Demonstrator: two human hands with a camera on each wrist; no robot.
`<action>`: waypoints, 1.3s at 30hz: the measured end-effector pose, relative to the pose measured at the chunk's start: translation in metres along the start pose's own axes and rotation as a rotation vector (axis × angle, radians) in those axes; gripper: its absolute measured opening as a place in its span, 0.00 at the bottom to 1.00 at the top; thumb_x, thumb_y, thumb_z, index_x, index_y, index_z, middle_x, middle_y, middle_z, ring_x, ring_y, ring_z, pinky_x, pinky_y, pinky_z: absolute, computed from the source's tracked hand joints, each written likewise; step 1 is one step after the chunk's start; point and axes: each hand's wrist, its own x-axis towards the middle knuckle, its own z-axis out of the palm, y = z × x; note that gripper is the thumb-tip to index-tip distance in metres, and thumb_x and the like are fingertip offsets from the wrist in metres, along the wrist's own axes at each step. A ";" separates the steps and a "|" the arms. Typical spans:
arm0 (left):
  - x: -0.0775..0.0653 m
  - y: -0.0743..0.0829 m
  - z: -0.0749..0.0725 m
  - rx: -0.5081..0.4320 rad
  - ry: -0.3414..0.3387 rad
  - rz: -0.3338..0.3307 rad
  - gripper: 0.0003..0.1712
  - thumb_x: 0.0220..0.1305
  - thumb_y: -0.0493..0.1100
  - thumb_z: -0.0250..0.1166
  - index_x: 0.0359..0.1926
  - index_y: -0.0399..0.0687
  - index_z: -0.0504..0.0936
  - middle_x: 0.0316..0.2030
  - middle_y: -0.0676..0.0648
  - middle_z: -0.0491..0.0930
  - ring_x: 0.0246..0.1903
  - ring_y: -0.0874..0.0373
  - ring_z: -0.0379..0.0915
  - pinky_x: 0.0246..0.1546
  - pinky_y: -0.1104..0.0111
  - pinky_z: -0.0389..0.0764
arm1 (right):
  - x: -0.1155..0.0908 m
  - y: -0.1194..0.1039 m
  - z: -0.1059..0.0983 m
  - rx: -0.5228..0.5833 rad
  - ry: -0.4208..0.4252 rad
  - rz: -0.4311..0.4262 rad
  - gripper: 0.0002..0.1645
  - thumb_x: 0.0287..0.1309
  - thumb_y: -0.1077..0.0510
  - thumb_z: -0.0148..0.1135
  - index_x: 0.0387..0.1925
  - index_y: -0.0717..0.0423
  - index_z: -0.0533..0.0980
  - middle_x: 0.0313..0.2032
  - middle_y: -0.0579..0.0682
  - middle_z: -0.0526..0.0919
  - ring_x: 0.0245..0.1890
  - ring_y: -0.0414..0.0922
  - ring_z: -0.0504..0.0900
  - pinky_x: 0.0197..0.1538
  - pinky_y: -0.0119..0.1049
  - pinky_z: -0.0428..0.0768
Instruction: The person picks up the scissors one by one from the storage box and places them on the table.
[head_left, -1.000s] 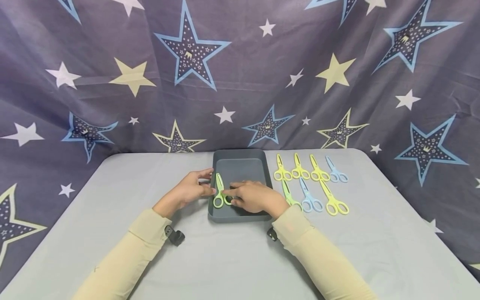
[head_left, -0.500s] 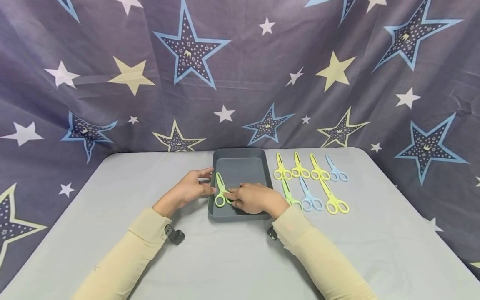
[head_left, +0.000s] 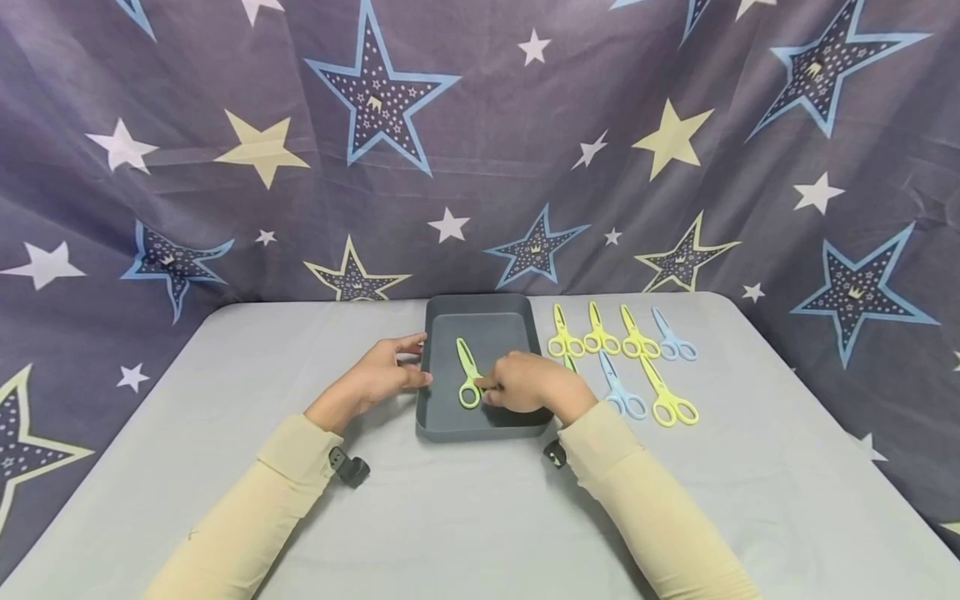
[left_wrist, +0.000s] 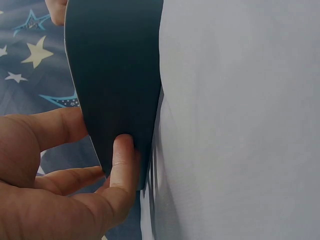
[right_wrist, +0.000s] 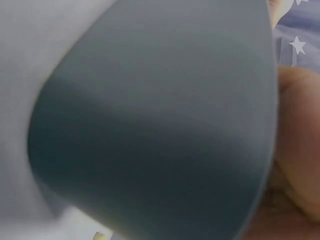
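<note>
In the head view, my right hand (head_left: 532, 382) is inside the dark grey tray (head_left: 483, 304), fingers curled, pinching a pair of green scissors (head_left: 467, 358) near the handles. The scissors' blades point away from me, and the far handle loop is partly hidden by the fingers. My left hand (head_left: 378, 373) holds the tray's left side. The left wrist view shows one finger of the left hand (left_wrist: 90, 185) on the outer wall of the tray (left_wrist: 115, 65), while others reach the rim. In the right wrist view, the tray wall (right_wrist: 150, 125) covers most of the right hand (right_wrist: 300, 135).
Right of the tray lie more scissors in two rows: several yellow ones (head_left: 600, 342), blue ones (head_left: 617, 387), and a green one (head_left: 570, 363) mostly hidden by the right hand. A star-patterned cloth (head_left: 480, 150) hangs behind the grey-covered table (head_left: 442, 517).
My right hand has drawn the green scissors from the tray's left wall rightward toward its middle. My left hand has stayed at the tray's left side.
</note>
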 end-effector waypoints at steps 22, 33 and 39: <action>-0.002 0.003 -0.001 -0.004 -0.002 0.003 0.50 0.61 0.30 0.68 0.80 0.37 0.52 0.71 0.29 0.62 0.61 0.39 0.73 0.58 0.62 0.82 | 0.007 -0.001 0.007 -0.039 0.232 -0.092 0.16 0.57 0.61 0.73 0.20 0.52 0.74 0.18 0.41 0.67 0.19 0.38 0.63 0.23 0.32 0.63; -0.001 0.001 0.000 0.000 0.002 -0.005 0.50 0.61 0.30 0.68 0.80 0.38 0.54 0.70 0.30 0.63 0.61 0.41 0.74 0.57 0.63 0.82 | 0.007 -0.005 0.007 -0.060 0.184 -0.038 0.19 0.50 0.67 0.75 0.46 0.54 0.85 0.43 0.50 0.87 0.41 0.49 0.84 0.46 0.43 0.85; -0.001 0.002 0.000 0.008 0.009 -0.012 0.50 0.60 0.31 0.69 0.80 0.38 0.54 0.70 0.31 0.64 0.61 0.41 0.74 0.58 0.62 0.82 | 0.008 -0.006 0.008 -0.053 0.170 -0.088 0.24 0.49 0.70 0.73 0.49 0.49 0.86 0.48 0.48 0.87 0.50 0.49 0.84 0.54 0.43 0.83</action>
